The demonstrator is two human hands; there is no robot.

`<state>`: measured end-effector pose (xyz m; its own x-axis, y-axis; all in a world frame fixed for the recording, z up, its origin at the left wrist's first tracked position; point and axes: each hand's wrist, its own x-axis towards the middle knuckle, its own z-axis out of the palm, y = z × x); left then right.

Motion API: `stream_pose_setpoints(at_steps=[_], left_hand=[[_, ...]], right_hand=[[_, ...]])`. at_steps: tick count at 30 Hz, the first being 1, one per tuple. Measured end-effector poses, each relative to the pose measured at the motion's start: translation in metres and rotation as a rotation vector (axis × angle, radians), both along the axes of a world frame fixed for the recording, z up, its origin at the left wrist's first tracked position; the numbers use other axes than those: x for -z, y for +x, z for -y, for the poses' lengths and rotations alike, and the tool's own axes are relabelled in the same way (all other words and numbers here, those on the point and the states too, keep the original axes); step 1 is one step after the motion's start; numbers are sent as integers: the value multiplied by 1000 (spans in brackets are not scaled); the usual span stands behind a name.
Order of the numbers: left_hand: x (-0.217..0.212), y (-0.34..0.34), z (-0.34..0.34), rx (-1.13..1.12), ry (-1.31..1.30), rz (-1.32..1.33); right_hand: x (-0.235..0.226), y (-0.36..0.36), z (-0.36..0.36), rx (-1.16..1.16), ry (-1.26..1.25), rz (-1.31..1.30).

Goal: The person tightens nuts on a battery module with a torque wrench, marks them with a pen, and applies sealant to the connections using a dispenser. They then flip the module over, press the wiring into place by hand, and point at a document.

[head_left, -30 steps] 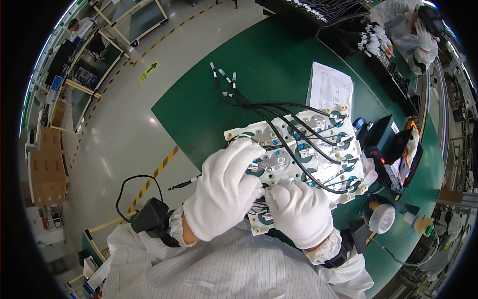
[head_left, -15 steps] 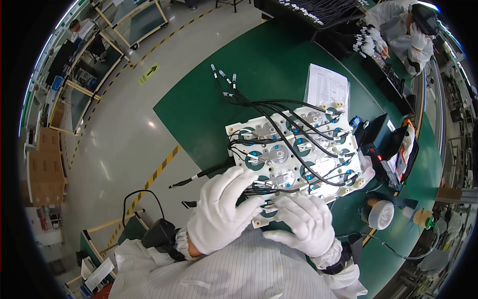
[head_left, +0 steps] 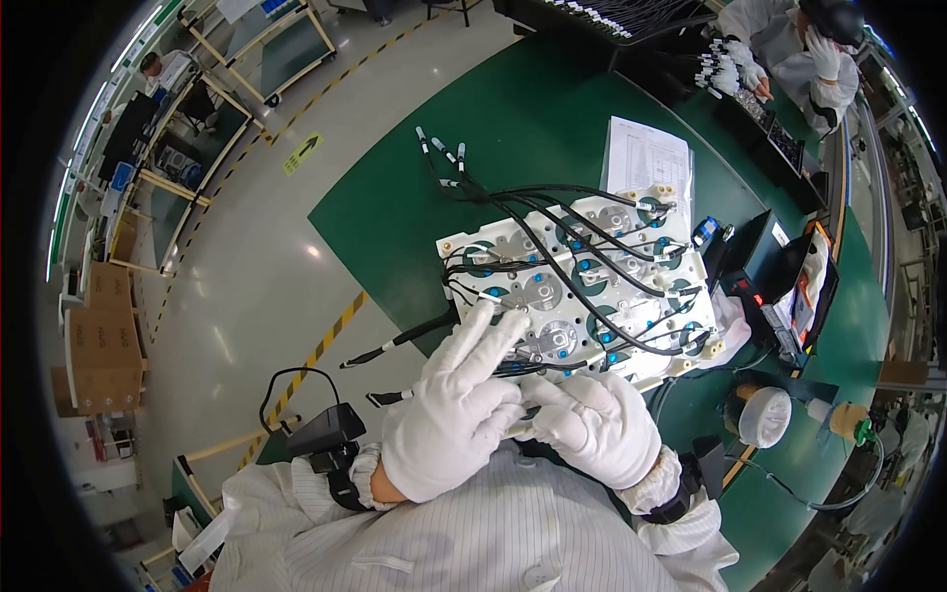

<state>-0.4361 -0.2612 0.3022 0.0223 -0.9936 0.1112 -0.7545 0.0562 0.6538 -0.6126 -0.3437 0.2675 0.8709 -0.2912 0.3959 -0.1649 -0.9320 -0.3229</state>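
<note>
A white plate-like assembly (head_left: pixel 454 243) with round metal discs, blue spots and thin black wiring lies on the green table, its near edge at my hands. At that edge my left hand (head_left: pixel 434 434), in a white glove, has two fingers stretched over the plate while thumb and forefinger close together. My right hand (head_left: pixel 602 429), also gloved, is bent inward beside it with thumb and fingers pressed together. Whatever sits between the fingertips is hidden or too small to name. Thick black cables (head_left: pixel 552 242) arch over the plate, their white-tipped ends lying beyond it.
Printed sheets (head_left: pixel 646 158) lie behind the plate. To the right stand a black box (head_left: pixel 755 257) and a round white container (head_left: pixel 764 416). A black cable end (head_left: pixel 365 357) juts past the table's left edge. At the far right sits another person (head_left: pixel 789 59).
My left hand's fingers have gone from a loose curve to two stretched and the others drawn in. My right hand's fingers have curled tighter. The view has shifted slightly.
</note>
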Motion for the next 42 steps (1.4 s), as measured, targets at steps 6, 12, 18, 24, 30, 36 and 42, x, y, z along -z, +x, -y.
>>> stream_pose_setpoints(at_steps=[6, 12, 18, 24, 30, 36, 42], left_hand=[[4, -2, 0, 42, -19, -26], [10, 2, -3, 54, -17, -125], [7, 16, 2, 94, -45, -149], [10, 34, -1, 31, -210, -90], [10, 18, 21, 38, -144, 237], [7, 20, 18, 143, -204, 197], [6, 17, 18, 133, -269, 167]], right_hand=[[0, -1, 9, -80, -55, 17], [-3, 1, 12, -165, -13, -56], [-13, -3, 14, -137, 153, -50], [-35, -88, -5, 1273, 17, 612], [-41, -181, 0, 1767, 106, 703], [-40, -218, 21, 1664, 291, 733], [-49, -247, 47, 1403, 547, 739]])
